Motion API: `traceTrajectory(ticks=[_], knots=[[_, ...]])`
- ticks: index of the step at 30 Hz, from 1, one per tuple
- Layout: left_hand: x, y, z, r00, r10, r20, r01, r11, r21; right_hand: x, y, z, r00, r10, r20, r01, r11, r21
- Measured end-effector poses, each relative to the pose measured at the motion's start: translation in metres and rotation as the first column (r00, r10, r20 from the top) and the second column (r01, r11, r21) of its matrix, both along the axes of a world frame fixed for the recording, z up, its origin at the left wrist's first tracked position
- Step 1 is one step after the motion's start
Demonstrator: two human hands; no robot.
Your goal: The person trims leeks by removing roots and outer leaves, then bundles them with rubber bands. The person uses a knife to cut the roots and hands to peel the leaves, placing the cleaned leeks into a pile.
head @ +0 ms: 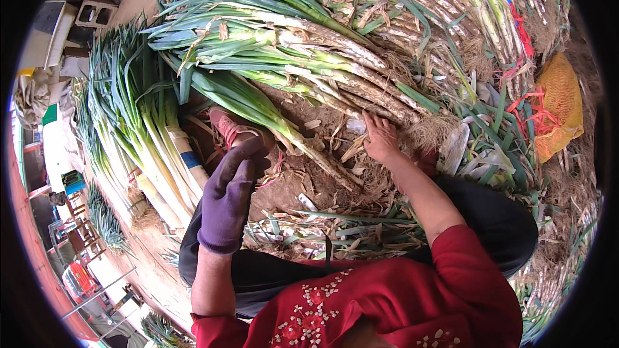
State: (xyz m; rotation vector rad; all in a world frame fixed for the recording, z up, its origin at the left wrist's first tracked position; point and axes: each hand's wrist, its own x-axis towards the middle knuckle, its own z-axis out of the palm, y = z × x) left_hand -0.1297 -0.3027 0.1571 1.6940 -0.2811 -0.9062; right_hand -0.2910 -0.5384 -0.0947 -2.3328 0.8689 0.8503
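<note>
My left hand [226, 208], in a purple knitted glove with a dark palm, is raised over my left knee. Its fingers are loosely bent, and I see nothing in it. My bare right hand [380, 136] reaches forward; its fingertips touch the lower edge of a heap of soil-covered large green onions [333, 75], near their roots [435, 130]. Between my hands a single green onion [300, 140] lies on the dirt, its leaves up to the left and its dirty root end toward me. Cleaned green onions [159, 140] with pale stalks lean together at my left.
Dry leaves and peelings [338, 232] litter the soil before my lap. An orange mesh bag [561, 106] and red plastic twine [532, 111] lie at the right. Left are a hollow concrete block [96, 11], a tied bundle [133, 198] and chairs [83, 239]. My pink shoe [227, 125] is under the leaves.
</note>
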Motion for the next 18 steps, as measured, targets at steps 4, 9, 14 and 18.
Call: traceTrajectory(ticks=[4, 9, 14, 18], knots=[[0.003, 0.007, -0.021, 0.998, -0.067, 0.011, 0.067, 0.998, -0.015, 0.011, 0.026, -0.005, 0.958, -0.285, -0.031, 0.263, 0.832, 0.489], [0.008, 0.040, -0.070, 0.992, 0.002, -0.127, -0.002, 1.000, 0.001, -0.001, 0.096, -0.004, 0.808, -0.585, -0.075, 0.309, 0.311, 0.899], [0.006, 0.064, -0.111, 0.975, 0.029, -0.221, -0.013, 0.997, 0.075, -0.002, 0.084, -0.018, 0.914, -0.401, 0.062, 0.323, 0.812, 0.487], [0.002, 0.062, -0.108, 0.988, -0.020, -0.153, 0.034, 0.996, 0.088, -0.002, 0.046, 0.034, 0.965, -0.194, 0.176, 0.191, 0.981, 0.030]])
